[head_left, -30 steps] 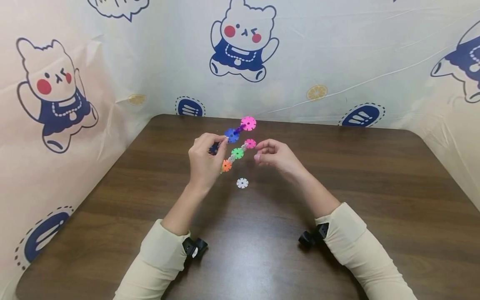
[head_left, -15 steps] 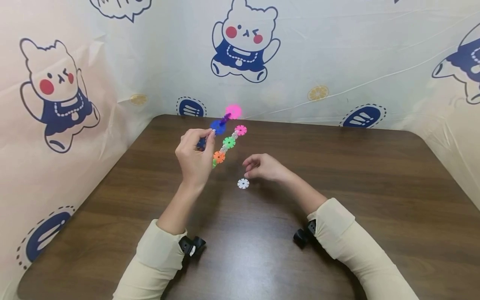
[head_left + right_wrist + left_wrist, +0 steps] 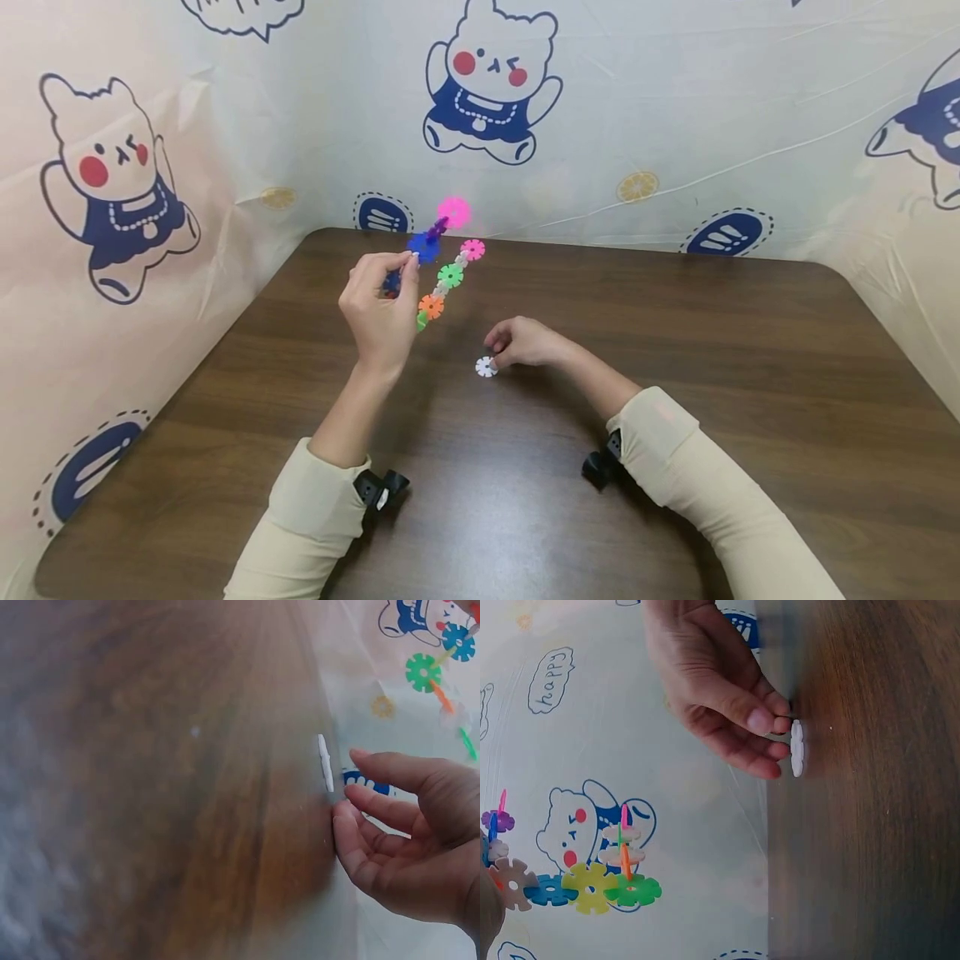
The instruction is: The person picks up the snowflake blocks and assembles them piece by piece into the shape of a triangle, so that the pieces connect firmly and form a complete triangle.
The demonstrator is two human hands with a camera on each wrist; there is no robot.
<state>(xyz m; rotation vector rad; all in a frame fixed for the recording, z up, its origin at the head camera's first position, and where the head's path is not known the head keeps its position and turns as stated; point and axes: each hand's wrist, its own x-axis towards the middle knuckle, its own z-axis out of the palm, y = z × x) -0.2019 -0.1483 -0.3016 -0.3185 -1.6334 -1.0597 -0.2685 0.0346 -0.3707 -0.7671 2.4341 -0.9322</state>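
My left hand [image 3: 378,312] pinches a chain of interlocking snowflake discs [image 3: 450,276] between thumb and fingers, held up over the table. Two arms of it show in the head view, one with blue, purple and pink discs, the other with orange, green, white and pink. In the left wrist view the chain's [image 3: 590,889] brown, blue, yellow and green discs run in a row. A single white snowflake disc [image 3: 482,367] lies flat on the table. Right beside it is my right hand [image 3: 525,342], fingertips at the disc's edge, thumb and fingers apart in the right wrist view.
The brown wooden table [image 3: 675,375] spreads around both hands. Behind it hangs a pale curtain [image 3: 645,100] printed with cartoon bears. Each wrist carries a small black camera, such as the left wrist camera [image 3: 382,492].
My left hand has moved up and left with the disc chain. My right hand has come away from the chain and down to the white disc, which stays in place.
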